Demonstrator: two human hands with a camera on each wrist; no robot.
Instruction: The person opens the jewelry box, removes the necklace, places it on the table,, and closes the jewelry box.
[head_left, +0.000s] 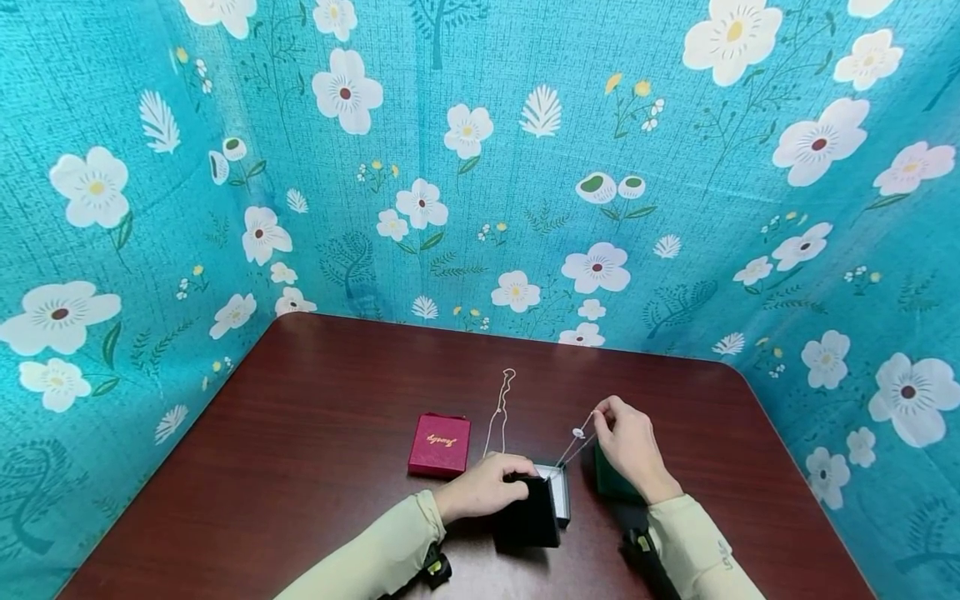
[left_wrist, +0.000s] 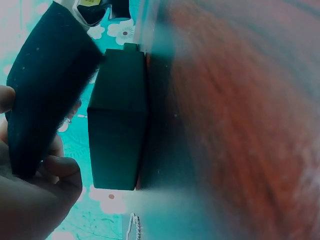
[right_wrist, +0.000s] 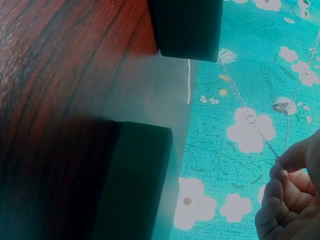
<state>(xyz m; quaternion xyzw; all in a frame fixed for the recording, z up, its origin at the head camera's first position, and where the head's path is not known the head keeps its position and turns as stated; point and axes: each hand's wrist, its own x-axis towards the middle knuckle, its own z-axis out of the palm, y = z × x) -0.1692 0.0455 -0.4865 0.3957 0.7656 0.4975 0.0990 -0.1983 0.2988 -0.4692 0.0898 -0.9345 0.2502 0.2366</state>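
My left hand (head_left: 487,487) grips a thin black velvety pad (head_left: 528,517) by its edge, tilted up over the near side of a small dark box (head_left: 564,500) with a pale inside. In the left wrist view the pad (left_wrist: 47,95) stands beside that box (left_wrist: 117,120). My right hand (head_left: 628,442) is raised to the right and pinches a fine silver necklace (head_left: 567,452). Two strands slope down from its fingertips toward the pad and box; their lower ends are hidden. A small round pendant (right_wrist: 284,106) hangs on one strand, with a little ring on the other.
A closed green box (head_left: 611,479) sits under my right hand. To the left lies a red box (head_left: 440,444) with gold lettering. A thin gold-coloured chain (head_left: 501,408) stretches across the brown table (head_left: 330,392) behind the black pad. Flowered turquoise cloth (head_left: 465,225) hangs around the table.
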